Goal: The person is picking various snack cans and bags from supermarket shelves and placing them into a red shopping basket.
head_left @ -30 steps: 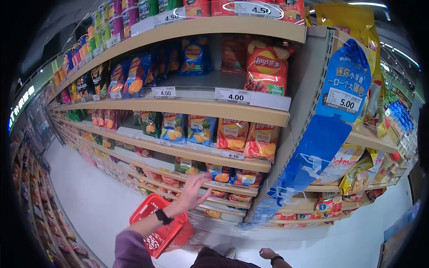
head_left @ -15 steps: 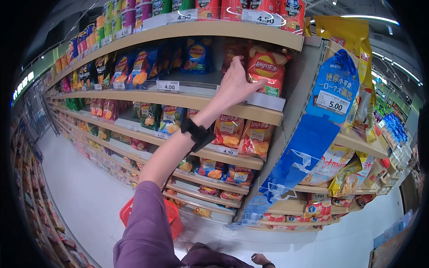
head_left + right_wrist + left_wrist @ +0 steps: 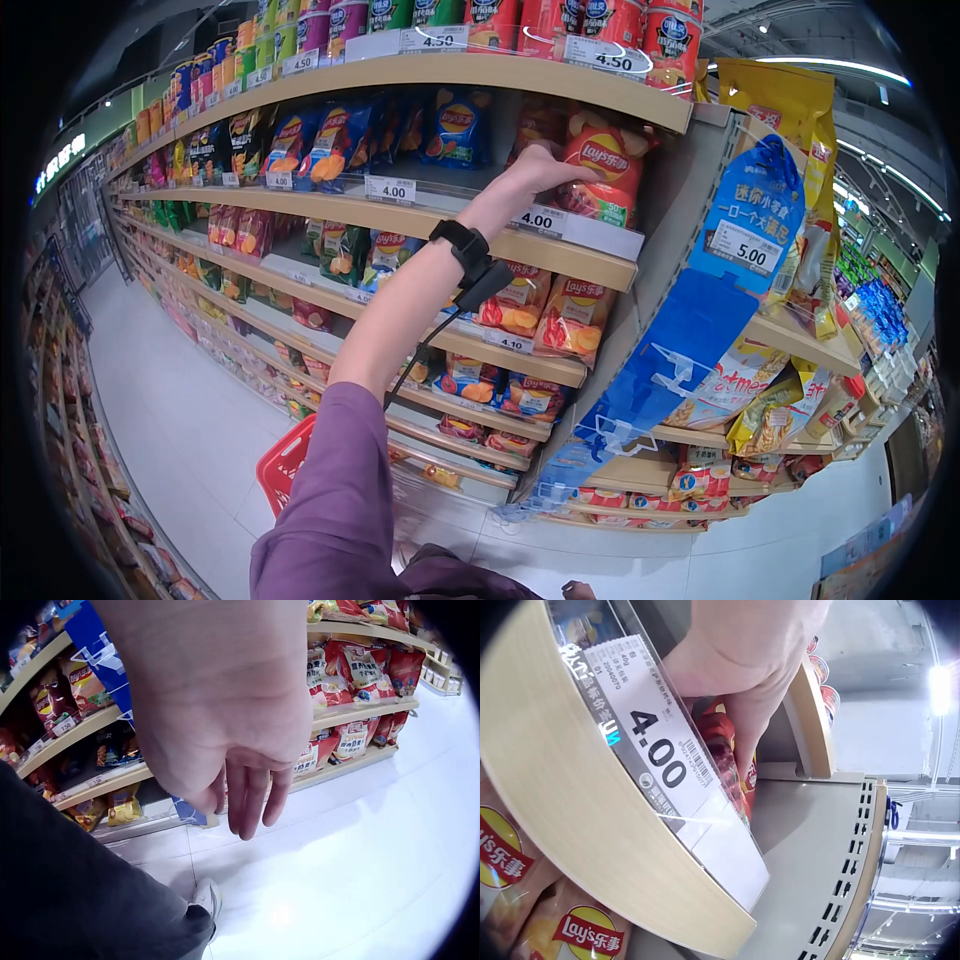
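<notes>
My left hand (image 3: 540,172) reaches onto the upper chip shelf and grips a red bag of Lay's potato chips (image 3: 607,165) at its left side. The thumb lies across the bag's front, and the other fingers are hidden behind it. In the left wrist view the red bag (image 3: 718,739) shows below the hand (image 3: 742,652), behind the 4.00 price label (image 3: 656,750). The bag stands upright at the shelf's right end. My right hand (image 3: 225,735) hangs low beside my leg, fingers loose and holding nothing; only a bit of it shows at the head view's bottom edge.
A red shopping basket (image 3: 283,462) is on the floor, partly behind my left sleeve. Blue chip bags (image 3: 455,128) stand left on the same shelf, chip canisters (image 3: 670,50) above. A blue hanging strip (image 3: 690,320) with clear hooks lines the shelf's right end.
My left hand rose from above the basket to the upper shelf, reached the red chip bag and took hold of its side. The right hand dropped lower toward the head view's bottom edge.
</notes>
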### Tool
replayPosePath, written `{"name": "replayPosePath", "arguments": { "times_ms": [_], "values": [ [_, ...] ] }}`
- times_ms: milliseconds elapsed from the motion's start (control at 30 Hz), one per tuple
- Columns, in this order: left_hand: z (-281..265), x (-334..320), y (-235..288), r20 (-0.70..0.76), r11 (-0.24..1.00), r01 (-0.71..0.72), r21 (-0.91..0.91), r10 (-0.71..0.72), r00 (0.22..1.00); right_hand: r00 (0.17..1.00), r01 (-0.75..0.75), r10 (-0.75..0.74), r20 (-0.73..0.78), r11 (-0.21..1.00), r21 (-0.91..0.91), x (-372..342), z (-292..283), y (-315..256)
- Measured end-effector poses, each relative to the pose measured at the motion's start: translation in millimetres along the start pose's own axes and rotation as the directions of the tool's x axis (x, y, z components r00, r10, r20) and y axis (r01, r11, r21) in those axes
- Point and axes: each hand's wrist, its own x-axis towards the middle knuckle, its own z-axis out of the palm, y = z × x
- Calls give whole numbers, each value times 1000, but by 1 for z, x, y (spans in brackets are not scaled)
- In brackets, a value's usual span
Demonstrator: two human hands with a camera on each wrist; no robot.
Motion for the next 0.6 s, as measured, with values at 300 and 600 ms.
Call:
{"name": "replayPosePath", "arguments": {
  "times_ms": [300, 600],
  "values": [
    [-43, 21, -14, -106, 784, -44, -619, -28, 994, 981, 185, -184, -63, 983, 6, 24, 4, -26],
    [-93, -29, -40, 96, 637, 101, -764, -42, 994, 974, 227, -227, -14, 974, 9, 16, -54, -99]
  ]
}}
